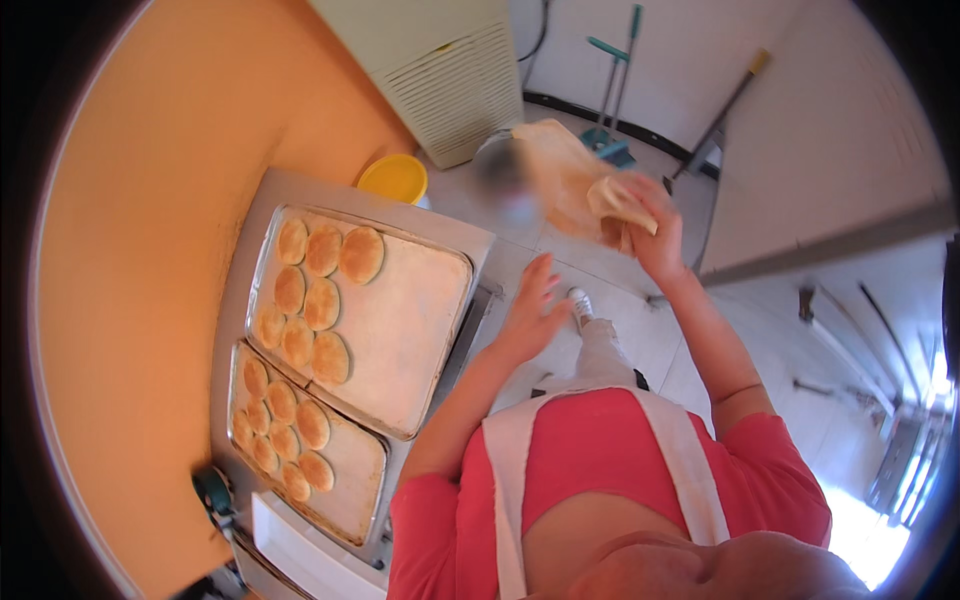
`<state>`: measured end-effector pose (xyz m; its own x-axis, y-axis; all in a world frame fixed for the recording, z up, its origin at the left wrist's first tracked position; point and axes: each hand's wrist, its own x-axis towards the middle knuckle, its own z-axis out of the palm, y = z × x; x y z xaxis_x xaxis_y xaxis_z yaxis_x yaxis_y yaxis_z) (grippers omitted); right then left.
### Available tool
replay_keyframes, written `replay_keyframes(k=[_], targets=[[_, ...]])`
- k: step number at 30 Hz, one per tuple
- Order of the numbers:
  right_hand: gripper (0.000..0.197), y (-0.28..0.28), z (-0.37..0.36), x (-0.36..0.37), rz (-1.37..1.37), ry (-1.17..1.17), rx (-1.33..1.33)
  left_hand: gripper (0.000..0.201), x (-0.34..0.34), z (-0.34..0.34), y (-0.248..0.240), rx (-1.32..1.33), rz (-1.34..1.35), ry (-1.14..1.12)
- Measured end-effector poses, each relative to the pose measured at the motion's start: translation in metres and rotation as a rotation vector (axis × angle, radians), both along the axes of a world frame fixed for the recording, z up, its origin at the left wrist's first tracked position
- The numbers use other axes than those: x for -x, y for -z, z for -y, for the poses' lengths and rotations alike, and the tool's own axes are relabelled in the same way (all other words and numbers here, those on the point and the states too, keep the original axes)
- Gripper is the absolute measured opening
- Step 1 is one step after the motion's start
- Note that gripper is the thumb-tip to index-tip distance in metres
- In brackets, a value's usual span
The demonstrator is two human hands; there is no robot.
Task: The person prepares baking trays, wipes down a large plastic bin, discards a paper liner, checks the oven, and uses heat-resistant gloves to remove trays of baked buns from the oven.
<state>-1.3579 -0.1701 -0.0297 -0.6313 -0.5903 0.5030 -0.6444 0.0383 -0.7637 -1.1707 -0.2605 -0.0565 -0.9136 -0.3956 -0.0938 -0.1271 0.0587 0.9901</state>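
My right hand [650,225] is raised in front of me, its fingers closed around the bunched end of a limp beige sheet [560,175]. It looks like a thin bag or cloth; which one I cannot tell. The far end of the sheet hangs out to the left, smeared by motion. Lower and to the left, my left hand [535,310] is held in the air with its fingers apart and nothing in them. Beside it on the left, round golden-brown breads [322,303] lie on two metal baking trays, the larger tray [405,330] and the smaller tray [350,490].
The trays rest on a metal table [455,235] along the orange wall. Behind it stand a yellow-lidded bucket [395,180] and a cream slatted cabinet [455,90]. A teal dustpan [608,148] is by the back wall. A white container [310,545] sits at lower left.
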Motion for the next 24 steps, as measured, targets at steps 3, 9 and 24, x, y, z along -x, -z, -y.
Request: replay_keyframes(k=[3, 9, 24], targets=[[0.035, -0.010, 0.070, 0.056, -0.261, 0.010, 0.029, 0.047, -0.050, 0.042, 0.006, 0.253, 0.088, -0.193], [0.048, 0.102, 0.219, 0.154, -0.347, -0.104, -0.341, 0.034, -0.128, -0.011, 0.000, 0.063, 0.345, -1.159], [0.056, 0.307, 0.171, 0.176, -0.508, -1.137, -1.300, 0.034, -0.172, -0.202, 0.026, -0.212, 0.824, -1.832]])
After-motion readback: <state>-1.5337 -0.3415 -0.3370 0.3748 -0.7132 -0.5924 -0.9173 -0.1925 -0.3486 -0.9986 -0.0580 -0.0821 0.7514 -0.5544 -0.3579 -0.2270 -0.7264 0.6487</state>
